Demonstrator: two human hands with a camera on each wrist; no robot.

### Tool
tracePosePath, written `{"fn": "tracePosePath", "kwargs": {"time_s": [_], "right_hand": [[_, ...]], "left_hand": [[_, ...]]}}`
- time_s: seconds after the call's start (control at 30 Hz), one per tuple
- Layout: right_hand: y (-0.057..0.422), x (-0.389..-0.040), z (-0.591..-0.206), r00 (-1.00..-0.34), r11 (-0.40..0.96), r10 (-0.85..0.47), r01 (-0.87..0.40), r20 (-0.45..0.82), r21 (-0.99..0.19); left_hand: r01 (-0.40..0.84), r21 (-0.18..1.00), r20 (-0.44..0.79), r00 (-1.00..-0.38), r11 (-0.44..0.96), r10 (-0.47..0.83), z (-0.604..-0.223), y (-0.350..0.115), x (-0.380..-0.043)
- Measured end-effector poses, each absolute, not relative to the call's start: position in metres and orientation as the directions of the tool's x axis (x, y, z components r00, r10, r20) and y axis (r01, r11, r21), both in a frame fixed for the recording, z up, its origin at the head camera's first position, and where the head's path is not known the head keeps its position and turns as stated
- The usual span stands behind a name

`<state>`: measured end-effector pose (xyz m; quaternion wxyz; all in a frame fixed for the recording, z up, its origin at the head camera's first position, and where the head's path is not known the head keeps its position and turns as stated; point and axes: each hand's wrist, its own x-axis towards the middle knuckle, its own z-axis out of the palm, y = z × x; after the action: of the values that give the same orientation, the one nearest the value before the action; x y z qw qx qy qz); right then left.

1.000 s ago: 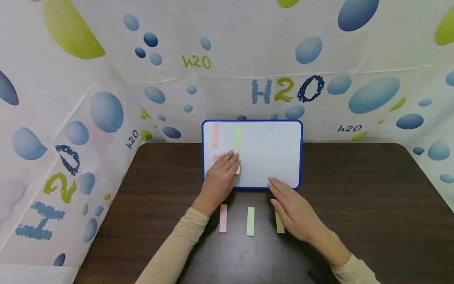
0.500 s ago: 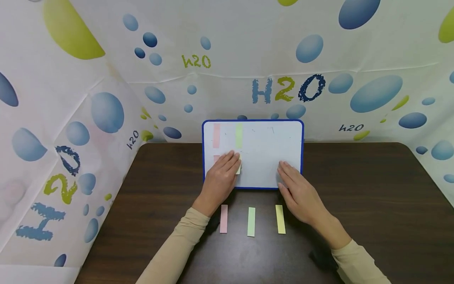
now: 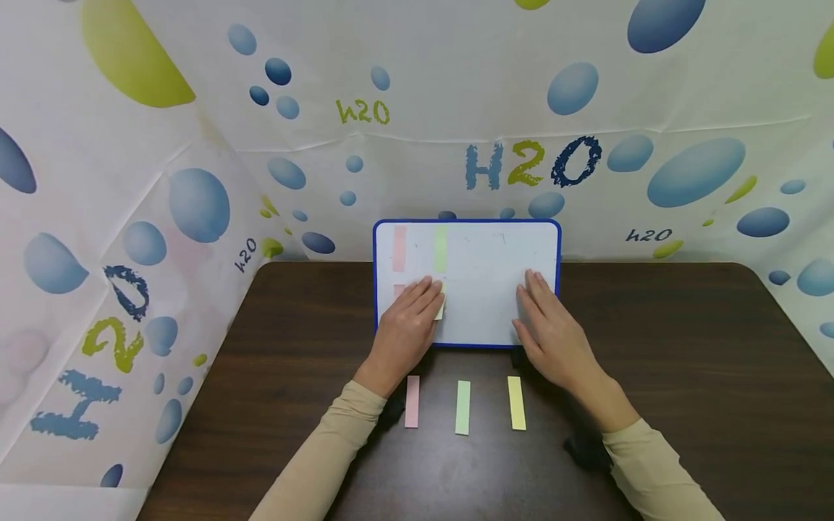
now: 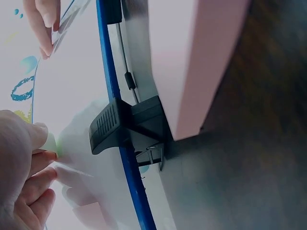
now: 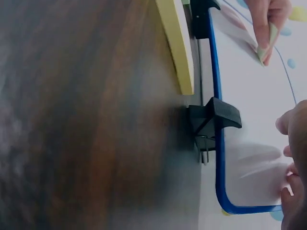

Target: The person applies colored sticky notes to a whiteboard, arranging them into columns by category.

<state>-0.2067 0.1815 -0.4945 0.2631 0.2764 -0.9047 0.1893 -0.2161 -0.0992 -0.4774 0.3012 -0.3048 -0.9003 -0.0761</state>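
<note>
A blue-rimmed whiteboard (image 3: 482,289) stands propped at the back of the table. On its left part, my left hand (image 3: 407,315) pinches a small pale green sticky note (image 5: 269,44) between thumb and fingers. My right hand (image 3: 557,329) is over the board's right side, fingers fairly straight; the right wrist view (image 5: 293,163) shows nothing held in it. A pink strip (image 3: 399,250) and a green strip (image 3: 441,250) are stuck along the board's top left. Another pink strip (image 3: 399,289) is mostly hidden behind the left hand.
In front of the board lie a pink sticky-note pad (image 3: 412,401), a green pad (image 3: 462,407) and a yellow pad (image 3: 517,403) in a row. Black clip feet (image 5: 223,114) grip the board's lower edge. Behind the table (image 3: 684,376) hangs a patterned curtain (image 3: 417,174).
My right hand has moved up from beside the yellow pad to the right part of the board, uncovering that pad. The left hand has stayed in place.
</note>
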Motion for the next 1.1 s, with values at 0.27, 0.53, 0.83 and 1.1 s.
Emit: {"fn": "tracePosePath", "kwargs": {"time_s": [0.27,0.53,0.83,1.1], "right_hand": [[0.1832,-0.2131,-0.4979,-0.736,0.829,-0.422,-0.549,0.529,-0.103],[0.1822,-0.2149,-0.4973,-0.761,0.84,-0.447,-0.538,0.47,-0.071],[0.1834,-0.2161,-0.4966,-0.765,0.843,-0.452,-0.535,0.459,-0.062],[0.1829,-0.2149,-0.4973,-0.764,0.838,-0.452,-0.54,0.46,-0.074]], "left_hand": [[0.599,-0.047,0.591,-0.628,0.799,0.506,-0.4777,-0.0992,-0.2168],[0.6,-0.059,0.59,-0.624,0.798,0.512,-0.4788,-0.1003,-0.2168],[0.605,-0.058,0.584,-0.625,0.794,0.519,-0.4791,-0.1002,-0.2178],[0.604,-0.034,0.565,-0.645,0.796,0.514,-0.4798,-0.1002,-0.2146]]}}
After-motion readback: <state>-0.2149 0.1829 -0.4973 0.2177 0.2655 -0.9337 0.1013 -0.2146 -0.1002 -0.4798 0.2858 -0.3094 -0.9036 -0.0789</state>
